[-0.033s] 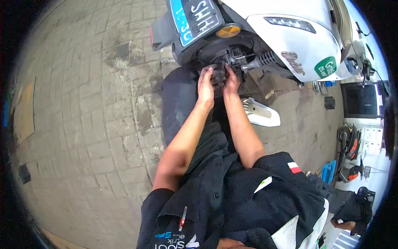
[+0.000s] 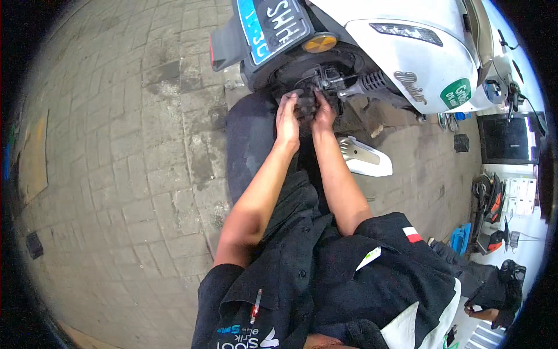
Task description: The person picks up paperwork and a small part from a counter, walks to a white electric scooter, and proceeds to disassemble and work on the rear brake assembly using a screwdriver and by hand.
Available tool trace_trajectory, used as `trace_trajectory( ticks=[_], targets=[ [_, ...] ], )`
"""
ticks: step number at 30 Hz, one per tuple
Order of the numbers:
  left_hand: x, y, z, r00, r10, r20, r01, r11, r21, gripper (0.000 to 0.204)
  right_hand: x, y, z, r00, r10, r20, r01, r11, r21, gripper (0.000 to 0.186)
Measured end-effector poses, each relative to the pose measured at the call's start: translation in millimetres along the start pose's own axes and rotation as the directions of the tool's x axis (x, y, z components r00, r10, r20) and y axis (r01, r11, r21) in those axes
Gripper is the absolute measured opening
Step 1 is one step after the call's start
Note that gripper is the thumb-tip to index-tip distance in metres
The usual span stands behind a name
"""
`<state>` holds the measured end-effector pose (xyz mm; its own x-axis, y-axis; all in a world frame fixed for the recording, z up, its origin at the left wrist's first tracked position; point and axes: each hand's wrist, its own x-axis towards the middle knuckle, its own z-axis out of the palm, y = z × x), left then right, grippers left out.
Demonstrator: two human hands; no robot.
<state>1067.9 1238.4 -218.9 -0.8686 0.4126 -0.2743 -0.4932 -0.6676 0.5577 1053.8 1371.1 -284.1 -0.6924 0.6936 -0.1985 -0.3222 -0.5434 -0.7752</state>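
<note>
Both my hands are at the wheel hub of a white scooter (image 2: pixel 372 64), below its wheel (image 2: pixel 279 72). My left hand (image 2: pixel 288 122) is curled around a dark, blackened shape (image 2: pixel 306 106), which I cannot tell apart from grimy fingers or a part. Close beside it, my right hand (image 2: pixel 324 116) has its fingers bent in against the dark hub parts (image 2: pixel 328 81). What the fingertips grip is hidden in the dark. A shock absorber with a coil spring (image 2: pixel 369 83) runs just right of the hands.
A white and beige panel (image 2: pixel 366 158) lies on the paved floor (image 2: pixel 128 157), right of my forearm. The number plate (image 2: pixel 273 26) and fender overhang the wheel. Another person (image 2: pixel 494 296) is at the lower right, near a blue object (image 2: pixel 460 238).
</note>
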Motion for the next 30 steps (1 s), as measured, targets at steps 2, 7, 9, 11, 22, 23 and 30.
trace_trajectory(
  ticks=[2, 7, 9, 11, 22, 23, 30],
  targets=[
    [2, 4, 0, 1.000, -0.005, -0.007, 0.005, 1.000, -0.002, 0.034, 1, 4, 6, 0.998, -0.067, -0.020, 0.067, 0.998, 0.011, 0.032],
    [14, 5, 0, 0.999, -0.021, -0.043, 0.023, 0.998, 0.055, 0.037, -2, -2, 8, 0.965, -0.251, -0.074, 0.233, 0.954, -0.191, 0.028],
    [24, -3, -10, 0.998, 0.023, -0.054, -0.023, 1.000, -0.007, 0.037, -12, -5, 13, 0.976, -0.200, -0.085, 0.183, 0.966, -0.181, 0.030],
    [26, -1, -7, 1.000, -0.004, 0.002, 0.004, 1.000, 0.005, 0.038, -14, -9, 17, 0.973, -0.203, -0.113, 0.193, 0.977, -0.092, 0.037],
    [35, 9, -1, 0.999, -0.049, -0.024, 0.052, 0.988, 0.144, 0.043, -29, -27, 29, 0.999, 0.049, -0.005, -0.042, 0.909, 0.414, 0.026],
    [37, 6, -1, 0.996, -0.071, 0.054, 0.062, 0.986, 0.157, 0.042, -29, -28, 25, 0.999, 0.052, 0.003, -0.050, 0.921, 0.387, 0.025],
    [62, -5, -21, 0.994, -0.048, 0.099, 0.020, 0.964, 0.264, 0.044, -21, -12, 25, 0.988, -0.069, -0.136, 0.102, 0.963, 0.249, 0.033]
  ],
)
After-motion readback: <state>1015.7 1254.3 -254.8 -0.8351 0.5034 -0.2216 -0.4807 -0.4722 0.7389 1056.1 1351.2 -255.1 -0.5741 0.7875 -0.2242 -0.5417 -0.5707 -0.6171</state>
